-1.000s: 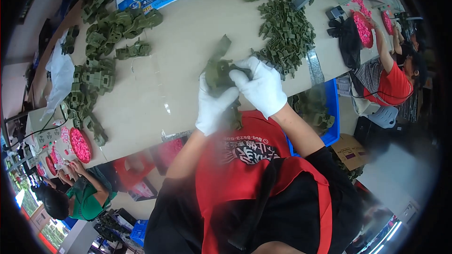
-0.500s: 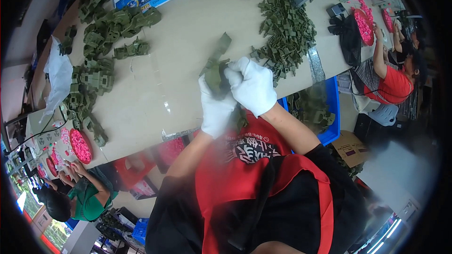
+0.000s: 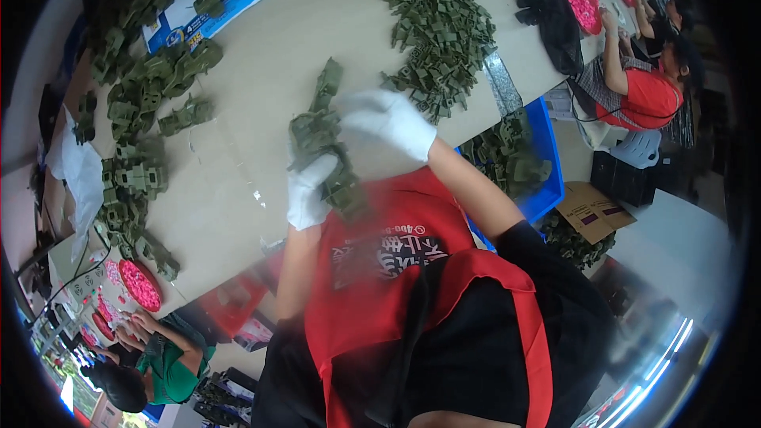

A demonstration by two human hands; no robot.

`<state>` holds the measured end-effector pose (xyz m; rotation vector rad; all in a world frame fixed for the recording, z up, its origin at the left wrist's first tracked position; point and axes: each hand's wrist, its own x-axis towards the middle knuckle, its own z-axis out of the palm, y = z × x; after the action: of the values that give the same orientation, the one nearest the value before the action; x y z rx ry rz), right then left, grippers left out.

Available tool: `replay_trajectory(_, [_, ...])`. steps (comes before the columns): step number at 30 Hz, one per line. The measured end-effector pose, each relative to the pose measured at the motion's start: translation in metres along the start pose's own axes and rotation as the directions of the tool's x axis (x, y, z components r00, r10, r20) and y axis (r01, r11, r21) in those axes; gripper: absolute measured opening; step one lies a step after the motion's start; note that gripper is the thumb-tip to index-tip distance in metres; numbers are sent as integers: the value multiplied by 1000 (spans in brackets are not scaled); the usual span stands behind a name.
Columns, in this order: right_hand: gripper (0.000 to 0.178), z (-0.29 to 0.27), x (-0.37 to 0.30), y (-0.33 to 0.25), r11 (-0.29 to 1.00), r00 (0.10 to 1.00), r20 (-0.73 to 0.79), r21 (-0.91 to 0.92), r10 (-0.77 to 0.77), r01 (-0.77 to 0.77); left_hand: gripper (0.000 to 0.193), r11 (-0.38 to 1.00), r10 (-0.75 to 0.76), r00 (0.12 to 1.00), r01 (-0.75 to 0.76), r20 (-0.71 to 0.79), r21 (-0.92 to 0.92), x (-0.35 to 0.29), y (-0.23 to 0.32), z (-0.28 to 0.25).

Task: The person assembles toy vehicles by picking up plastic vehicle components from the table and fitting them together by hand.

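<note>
My left hand (image 3: 307,194), in a white glove, is closed on an olive-green moulded plastic part (image 3: 317,139). The part is long and jointed-looking, tilted over the table's near edge. Just right of its upper half is my right hand (image 3: 392,125), also gloved in white. Motion smears its fingers, so whether they hold anything cannot be made out. Beyond the right hand lies a heap of small green plastic pieces (image 3: 444,40).
Larger green parts (image 3: 135,178) line the table's (image 3: 254,71) left side. A blue bin (image 3: 547,190) of green parts stands at my right. Co-workers sit at left (image 3: 170,364) and right (image 3: 646,99), near red trays of pink pieces (image 3: 141,284).
My hands were together at the green part; now the right hand is apart from it. My left hand still holds the part, showing more of it. The whole view has shifted.
</note>
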<state>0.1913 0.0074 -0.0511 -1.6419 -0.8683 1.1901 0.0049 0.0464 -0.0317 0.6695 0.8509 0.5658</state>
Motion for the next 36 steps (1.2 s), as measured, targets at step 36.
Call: replay_trajectory(36, [19, 27, -91, -36, 796, 987, 126, -605, 102, -5, 34, 980, 73, 974, -111, -215, -167, -34, -47, -13])
